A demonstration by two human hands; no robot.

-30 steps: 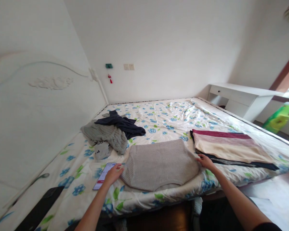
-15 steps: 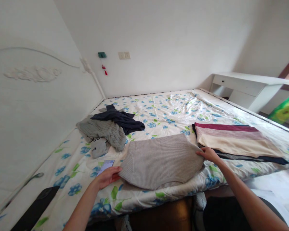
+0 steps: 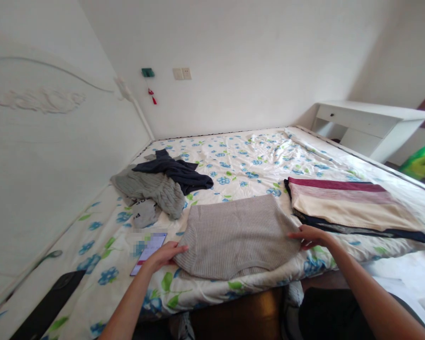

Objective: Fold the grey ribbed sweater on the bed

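Observation:
A beige-grey ribbed sweater (image 3: pixel 233 236) lies folded flat on the bed near its front edge, its curved neckline toward me. My left hand (image 3: pixel 166 256) pinches its left edge, with the thumb on top and the other fingers partly hidden under the fabric. At the opposite side, my right hand (image 3: pixel 311 236) grips the sweater's right edge, fingers curled around and beneath it. Just left of my left hand is a phone (image 3: pixel 148 252) with a lit screen, partly blurred out.
Crumpled grey knitwear (image 3: pixel 156 189) and a navy garment (image 3: pixel 179 172) are heaped at the left. A stack of folded clothes (image 3: pixel 347 205) sits at the right. A long black object (image 3: pixel 49 307) lies at lower left. The floral bedsheet (image 3: pixel 237 160) stretches behind; a white desk (image 3: pixel 361 125) stands beyond.
My left hand has moved slightly right onto the sweater's edge. My right hand has shifted a little right and down, its fingers curling further under the edge. The sweater is nearly unmoved.

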